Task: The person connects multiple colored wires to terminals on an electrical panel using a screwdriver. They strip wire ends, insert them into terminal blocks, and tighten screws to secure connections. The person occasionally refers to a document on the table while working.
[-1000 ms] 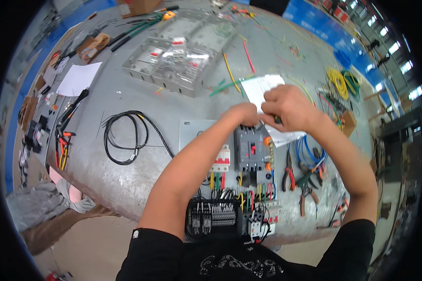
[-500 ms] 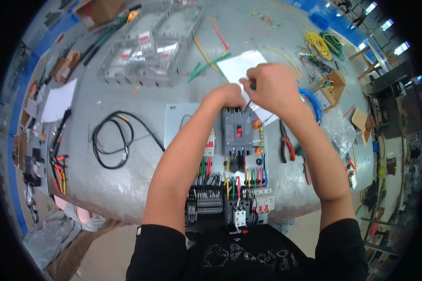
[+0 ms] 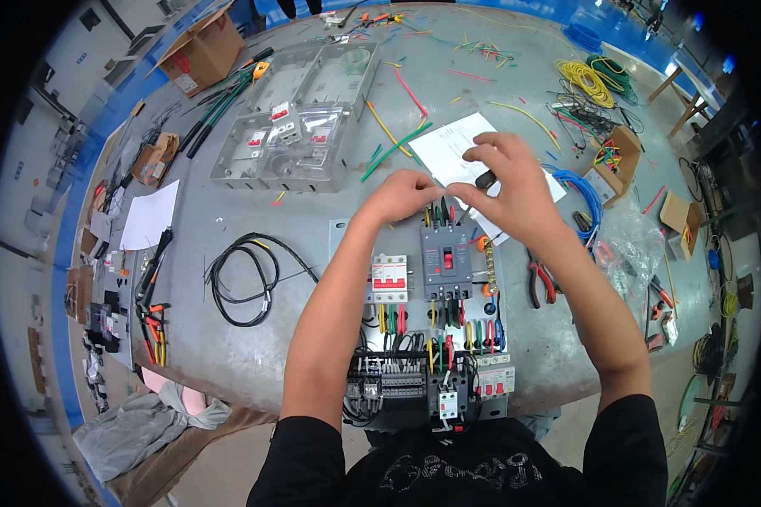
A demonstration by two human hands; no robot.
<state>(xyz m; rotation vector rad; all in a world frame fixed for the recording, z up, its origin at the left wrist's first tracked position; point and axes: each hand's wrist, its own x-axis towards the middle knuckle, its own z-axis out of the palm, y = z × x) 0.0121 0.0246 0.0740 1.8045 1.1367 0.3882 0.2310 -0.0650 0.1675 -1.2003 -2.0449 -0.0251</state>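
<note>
while both hands (image 3: 457, 190) work above grey breaker (image 3: 446, 262), brown cardboard box (image 3: 201, 52) sits far-left.

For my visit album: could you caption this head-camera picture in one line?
Both hands meet above a grey circuit breaker on a wiring panel: the right hand grips a dark tool handle, the left hand steadies its wires.

A brown cardboard box (image 3: 201, 52) with a white label stands at the upper left of the frame. A small open cardboard box (image 3: 615, 160) sits at upper right, another (image 3: 678, 215) farther right. White printed sheets lie at upper centre (image 3: 453, 145) and left (image 3: 150, 216). A crumpled clear plastic bag (image 3: 630, 245) lies at right.
</note>
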